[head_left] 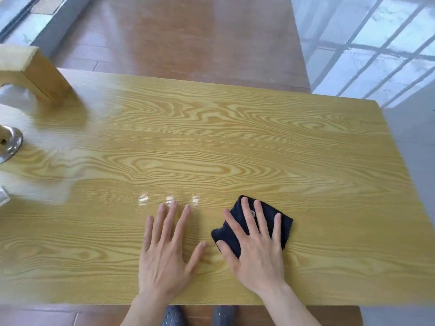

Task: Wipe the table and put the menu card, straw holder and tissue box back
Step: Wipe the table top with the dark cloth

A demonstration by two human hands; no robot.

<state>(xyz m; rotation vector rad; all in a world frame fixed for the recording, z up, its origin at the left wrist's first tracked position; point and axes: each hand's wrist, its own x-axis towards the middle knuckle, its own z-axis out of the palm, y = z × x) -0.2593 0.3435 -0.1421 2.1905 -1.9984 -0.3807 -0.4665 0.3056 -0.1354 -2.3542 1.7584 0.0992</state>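
A light wood-grain table (235,142) fills the view. My right hand (254,250) lies flat with spread fingers on a dark navy cloth (281,225), pressing it onto the table near the front edge. My left hand (164,252) rests flat beside it on the bare wood, fingers apart, holding nothing. At the far left edge stand a wooden tissue box (40,74) with white tissue below its opening, a shiny metal holder (10,143), and a white corner of something (3,197) cut off by the frame.
Brown wooden floor (188,38) lies beyond the table's far edge, and pale tiled floor (376,55) reflecting a window is to the right. My two dark perforated shoes (174,315) show under the front edge.
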